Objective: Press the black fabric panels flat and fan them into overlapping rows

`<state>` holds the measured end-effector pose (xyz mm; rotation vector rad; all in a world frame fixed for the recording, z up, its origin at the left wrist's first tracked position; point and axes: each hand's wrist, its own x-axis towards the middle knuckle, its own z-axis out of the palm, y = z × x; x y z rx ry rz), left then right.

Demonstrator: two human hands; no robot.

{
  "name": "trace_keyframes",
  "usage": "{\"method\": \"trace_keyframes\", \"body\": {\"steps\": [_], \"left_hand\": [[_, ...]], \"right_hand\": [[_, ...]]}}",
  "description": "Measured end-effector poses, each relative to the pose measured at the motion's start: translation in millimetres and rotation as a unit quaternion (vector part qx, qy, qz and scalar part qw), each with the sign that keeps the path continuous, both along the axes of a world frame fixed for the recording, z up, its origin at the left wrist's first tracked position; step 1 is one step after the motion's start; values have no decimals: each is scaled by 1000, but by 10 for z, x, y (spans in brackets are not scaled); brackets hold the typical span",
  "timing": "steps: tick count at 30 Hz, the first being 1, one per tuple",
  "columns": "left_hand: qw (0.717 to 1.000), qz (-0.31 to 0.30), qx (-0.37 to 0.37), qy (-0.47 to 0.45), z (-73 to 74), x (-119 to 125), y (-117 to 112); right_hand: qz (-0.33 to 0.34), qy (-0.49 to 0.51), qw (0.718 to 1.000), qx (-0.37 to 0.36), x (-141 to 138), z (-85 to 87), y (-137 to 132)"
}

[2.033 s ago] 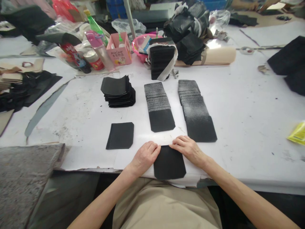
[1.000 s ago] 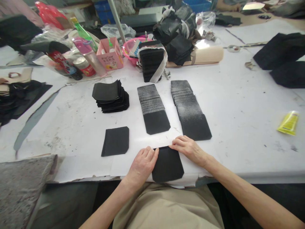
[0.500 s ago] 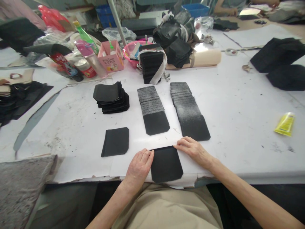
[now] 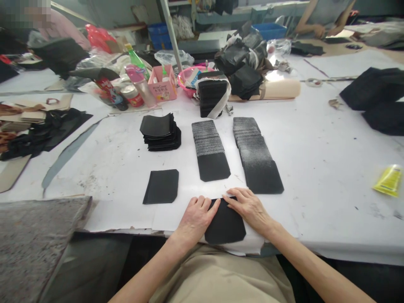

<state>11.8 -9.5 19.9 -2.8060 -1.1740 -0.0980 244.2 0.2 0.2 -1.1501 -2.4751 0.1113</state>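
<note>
In front of me at the table edge lies a black leather-like piece with cut lower corners. My left hand covers its upper left, thumb and fingers closed on the far edge. At the same edge, further right, my right hand grips with thumb and fingertips close to the left thumb. The fingers hide most of that edge. To the left sits a single similar piece with a strip along its left side. Beyond my hands are two overlapping rows, a left row and a right row, with fuzzy grey edges showing.
A stack of black pieces stands at the left, with a tied black bundle behind it. Bottles, a pink box and a pink basin line the back. A yellow tube lies right. Other people sit across the table.
My hands have come closer together along the far edge of the piece, the right one sliding left. The view has tilted up and shifted somewhat to the left.
</note>
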Motion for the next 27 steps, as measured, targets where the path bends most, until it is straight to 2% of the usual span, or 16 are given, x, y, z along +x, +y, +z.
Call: {"method": "trace_keyframes", "body": {"steps": [6, 9, 11, 15, 18, 20, 24, 27], "left_hand": [[996, 11, 18, -91, -126, -195, -144], [989, 23, 8, -145, -183, -268, -199], [984, 29, -10, -177, -195, -298, -213], [971, 63, -32, -229, -139, -272, -195], [963, 107, 9, -249, -79, -153, -146], [963, 106, 27, -246, -60, -51, -88], [958, 104, -60, -261, -38, 46, 39], [923, 132, -143, -333, 42, -59, 83]], "right_hand": [[-57, -24, 998, 6, 128, 78, -67], [-105, -5, 994, -8, 24, 137, -53], [-112, 1, 993, -23, -83, 159, -24], [-97, -14, 994, -43, -245, 177, 41], [-63, 13, 998, -9, -308, 180, 79], [-34, 46, 998, 16, -351, 184, 102], [21, 116, 993, 11, -417, 212, 172], [21, 128, 991, -17, -384, 229, 291]]}}
